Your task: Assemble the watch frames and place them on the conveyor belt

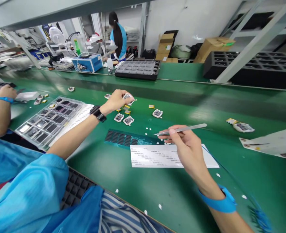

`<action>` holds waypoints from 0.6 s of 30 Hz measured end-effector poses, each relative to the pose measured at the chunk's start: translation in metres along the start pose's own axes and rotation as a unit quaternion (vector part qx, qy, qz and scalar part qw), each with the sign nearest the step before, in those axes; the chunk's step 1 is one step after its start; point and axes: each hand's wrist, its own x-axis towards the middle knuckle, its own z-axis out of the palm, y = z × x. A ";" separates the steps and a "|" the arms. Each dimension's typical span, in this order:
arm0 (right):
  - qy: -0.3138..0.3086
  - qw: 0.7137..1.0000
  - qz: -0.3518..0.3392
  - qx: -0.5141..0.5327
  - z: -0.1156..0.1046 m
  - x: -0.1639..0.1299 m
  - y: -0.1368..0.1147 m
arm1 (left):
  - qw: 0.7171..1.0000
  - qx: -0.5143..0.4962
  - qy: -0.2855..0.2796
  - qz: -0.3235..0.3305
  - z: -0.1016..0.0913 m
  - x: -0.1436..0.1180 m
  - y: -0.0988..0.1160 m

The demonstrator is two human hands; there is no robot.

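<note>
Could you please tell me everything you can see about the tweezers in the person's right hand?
The tweezers are slim and silvery, and look like bare metal. They lie almost level, with the fine tip pointing left and the blunt rounded end pointing right. The right hand pinches them between thumb and fingers near the tip end, above the green belt and just over a white label sheet. The tip touches nothing, and nothing can be seen gripped in it.

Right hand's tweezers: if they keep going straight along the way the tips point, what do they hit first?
The right hand holds the tweezers with tips pointing left. Probably nothing at first: bare green belt, then the dark sticker sheet just below that line. Height above the belt is unclear.
</note>
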 end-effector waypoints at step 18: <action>-0.097 0.823 -0.437 -0.348 0.014 -0.026 -0.010 | 0.878 -0.429 -0.197 -0.080 0.041 -0.120 0.038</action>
